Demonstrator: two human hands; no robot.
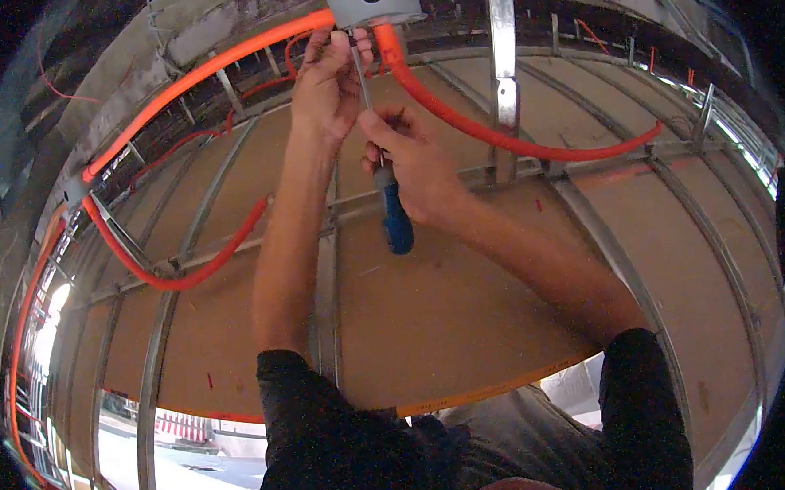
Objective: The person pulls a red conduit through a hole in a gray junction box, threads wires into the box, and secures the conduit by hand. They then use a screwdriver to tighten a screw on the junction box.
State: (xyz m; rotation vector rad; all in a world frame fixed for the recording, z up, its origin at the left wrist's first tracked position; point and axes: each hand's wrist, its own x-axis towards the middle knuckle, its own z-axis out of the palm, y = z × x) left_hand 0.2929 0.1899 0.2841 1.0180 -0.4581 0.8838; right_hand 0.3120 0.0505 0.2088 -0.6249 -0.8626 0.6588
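My right hand (410, 164) is wrapped round a screwdriver with a blue handle (396, 218). Its thin metal shaft (364, 85) points up toward a grey round box (378, 4) with a dark hole in its side. Close under this box, my left hand (326, 84) is closed, its fingertips pinched together around the tip of the shaft. Whatever small thing sits between those fingertips is hidden. An orange corrugated conduit (214, 66) runs into the box from the left, and a red-orange conduit (484, 132) hangs from its right underside.
Metal studs (327, 288) cross brown boards (466, 285) behind my arms. Another small box (74, 191) at the left has a hanging red conduit (177, 281). A shiny metal bracket (503, 53) stands right of the grey box. Thin red wires run behind.
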